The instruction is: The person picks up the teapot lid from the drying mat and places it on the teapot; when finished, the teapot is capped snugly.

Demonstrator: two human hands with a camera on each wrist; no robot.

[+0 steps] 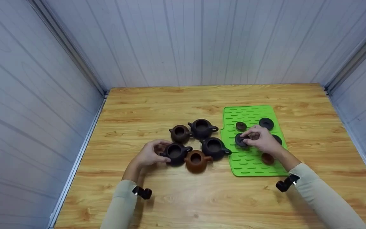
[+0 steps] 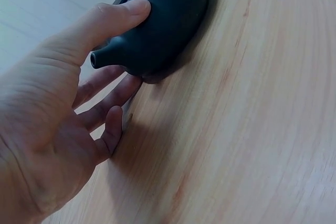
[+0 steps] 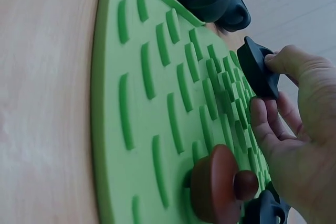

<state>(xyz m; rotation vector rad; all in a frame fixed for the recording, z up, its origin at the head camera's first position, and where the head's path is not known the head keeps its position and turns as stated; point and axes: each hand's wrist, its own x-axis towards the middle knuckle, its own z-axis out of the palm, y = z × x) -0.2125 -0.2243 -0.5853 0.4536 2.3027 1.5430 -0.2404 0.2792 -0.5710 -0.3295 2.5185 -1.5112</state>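
My left hand point(image 1: 151, 153) holds a small black teapot point(image 1: 177, 163) from its spout side. In the left wrist view the thumb lies on the pot's body above the spout, the other fingers below. My right hand point(image 1: 263, 139) pinches a black teapot lid point(image 3: 258, 69) between thumb and fingers, tilted over the green mat point(image 1: 249, 168). Around the left hand's pot stand a dark brown teapot point(image 1: 180, 140), two more black teapots point(image 1: 201, 134) and a reddish-brown teapot point(image 1: 196, 168), all lidless. Beneath the right wrist sits a reddish-brown lid point(image 3: 223, 184).
The ridged mat also bears a small dark brown lid point(image 1: 241, 126), a black lid point(image 1: 266, 123) at the upper right and another black lid point(image 1: 277, 139) partly behind the right hand. Pale panel walls point(image 1: 186, 47) border the wooden table point(image 1: 202, 203) at the back and sides.
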